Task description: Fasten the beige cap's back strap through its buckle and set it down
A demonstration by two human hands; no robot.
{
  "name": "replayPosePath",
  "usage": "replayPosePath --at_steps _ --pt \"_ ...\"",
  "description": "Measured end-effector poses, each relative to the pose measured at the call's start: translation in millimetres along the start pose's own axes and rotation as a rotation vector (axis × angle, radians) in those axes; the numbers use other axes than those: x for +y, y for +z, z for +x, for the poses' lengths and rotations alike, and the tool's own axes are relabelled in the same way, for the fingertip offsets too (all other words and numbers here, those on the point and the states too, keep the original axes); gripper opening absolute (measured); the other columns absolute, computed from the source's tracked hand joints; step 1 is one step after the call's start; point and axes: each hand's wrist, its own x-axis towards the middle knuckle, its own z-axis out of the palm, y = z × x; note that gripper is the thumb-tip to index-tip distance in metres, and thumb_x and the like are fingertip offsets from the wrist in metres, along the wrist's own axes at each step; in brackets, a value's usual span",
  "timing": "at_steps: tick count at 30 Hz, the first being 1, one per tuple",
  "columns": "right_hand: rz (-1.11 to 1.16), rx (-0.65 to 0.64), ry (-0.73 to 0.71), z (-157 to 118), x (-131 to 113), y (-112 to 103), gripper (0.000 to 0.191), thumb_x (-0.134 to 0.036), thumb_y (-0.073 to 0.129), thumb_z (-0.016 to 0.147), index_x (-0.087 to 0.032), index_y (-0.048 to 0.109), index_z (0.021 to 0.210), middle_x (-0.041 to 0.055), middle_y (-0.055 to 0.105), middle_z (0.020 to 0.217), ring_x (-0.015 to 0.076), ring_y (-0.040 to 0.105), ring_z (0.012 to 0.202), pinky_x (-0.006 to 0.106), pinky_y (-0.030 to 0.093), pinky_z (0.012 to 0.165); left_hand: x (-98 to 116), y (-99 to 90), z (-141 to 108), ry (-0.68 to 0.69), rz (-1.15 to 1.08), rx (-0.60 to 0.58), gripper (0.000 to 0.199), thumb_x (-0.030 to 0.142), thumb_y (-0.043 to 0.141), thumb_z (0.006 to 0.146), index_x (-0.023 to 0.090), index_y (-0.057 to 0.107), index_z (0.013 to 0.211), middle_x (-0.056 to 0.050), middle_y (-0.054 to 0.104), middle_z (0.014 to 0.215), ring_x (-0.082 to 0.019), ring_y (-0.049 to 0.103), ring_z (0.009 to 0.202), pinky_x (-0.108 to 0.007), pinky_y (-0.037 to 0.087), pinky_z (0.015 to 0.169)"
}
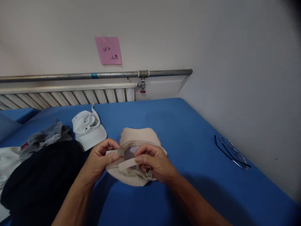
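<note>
A cream baseball cap [138,135] lies on the blue surface with its brim pointing away from me and its inside partly showing. My left hand [102,160] pinches the left half of the cap's back strap, beside a small greyish buckle or patch [120,153]. Between the thumb and fingers of my right hand [154,161] is the other strap [128,164], whose loose end points left toward the buckle. The strap end and the buckle are apart. Some of the cap's right side is hidden behind my right hand.
A white cap [88,128] lies at the left, behind a grey cap [47,138] and a large black cloth item [39,179]. Glasses [231,152] rest at the right near the wall. Beyond the blue surface [169,116] are a radiator [82,95] and a metal pipe [113,75].
</note>
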Motion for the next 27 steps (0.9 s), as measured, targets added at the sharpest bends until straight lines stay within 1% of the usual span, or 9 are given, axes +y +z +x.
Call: replayPosePath --at_steps 4,6,13,18,21,24,27 --pt "0.140 0.109 -0.098 2.1 -0.9 -0.3 0.013 -0.018 0.078 0.060 -0.019 0.066 0.066 -0.0086 0.056 0.051 -0.0001 0.031 0.037 0.016 0.031 0.039 0.6 -0.4 -1.4 -0.001 -0.032 0.013 0.031 0.035 0.089 0.057 0.017 0.068 0.074 0.002 0.067 0.065 -0.009 0.058 0.052 -0.015 0.045 0.048" --pt "0.149 0.145 -0.117 3.4 -0.3 -1.2 0.012 -0.018 0.078 0.061 -0.019 0.067 0.066 -0.0088 0.055 0.050 0.0000 0.030 0.037 0.016 0.032 0.039 0.1 -1.1 -1.3 0.004 -0.042 0.008 0.032 0.035 0.089 0.057 0.018 0.069 0.074 0.002 0.067 0.066 -0.009 0.059 0.054 -0.016 0.046 0.049" --pt "0.119 0.069 -0.050 3.4 5.6 -0.4 0.010 -0.017 0.076 0.063 -0.018 0.069 0.070 -0.0079 0.056 0.054 -0.0001 0.033 0.038 0.016 0.030 0.040 -0.9 -3.0 0.1 0.007 -0.049 -0.032 0.030 0.034 0.088 0.060 0.018 0.069 0.076 0.000 0.070 0.070 -0.010 0.061 0.057 -0.018 0.048 0.052" --pt "0.057 0.051 -0.002 3.0 8.9 1.2 0.009 -0.019 0.071 0.066 -0.018 0.069 0.075 -0.0075 0.055 0.054 0.0010 0.034 0.039 0.016 0.027 0.039 -0.4 -3.5 -0.3 -0.009 -0.046 -0.068 0.030 0.034 0.088 0.060 0.018 0.069 0.077 -0.002 0.073 0.075 -0.013 0.064 0.061 -0.020 0.050 0.055" --pt "-0.020 0.054 -0.003 3.1 10.8 1.1 0.012 -0.025 0.074 0.068 -0.018 0.069 0.077 -0.0091 0.049 0.049 0.0025 0.035 0.039 0.017 0.030 0.039 2.0 1.2 -2.2 -0.025 -0.033 -0.033 0.030 0.033 0.088 0.059 0.017 0.069 0.076 -0.001 0.073 0.074 -0.012 0.063 0.059 -0.019 0.050 0.055" --pt "-0.071 0.046 -0.020 2.1 11.3 1.0 0.021 -0.033 0.079 0.067 -0.018 0.070 0.078 -0.0097 0.047 0.048 0.0027 0.034 0.038 0.017 0.028 0.037 6.0 8.8 -5.3 -0.024 -0.030 0.037 0.028 0.032 0.088 0.059 0.018 0.070 0.076 0.001 0.072 0.073 -0.010 0.062 0.060 -0.018 0.048 0.056" --pt "-0.120 0.017 -0.030 0.7 10.7 1.5 0.022 -0.038 0.078 0.070 -0.019 0.070 0.079 -0.0090 0.048 0.048 0.0034 0.035 0.037 0.018 0.025 0.036 9.7 13.1 -7.9 -0.021 0.004 0.037 0.025 0.031 0.087 0.061 0.019 0.071 0.076 0.002 0.072 0.073 -0.010 0.062 0.062 -0.017 0.047 0.058"
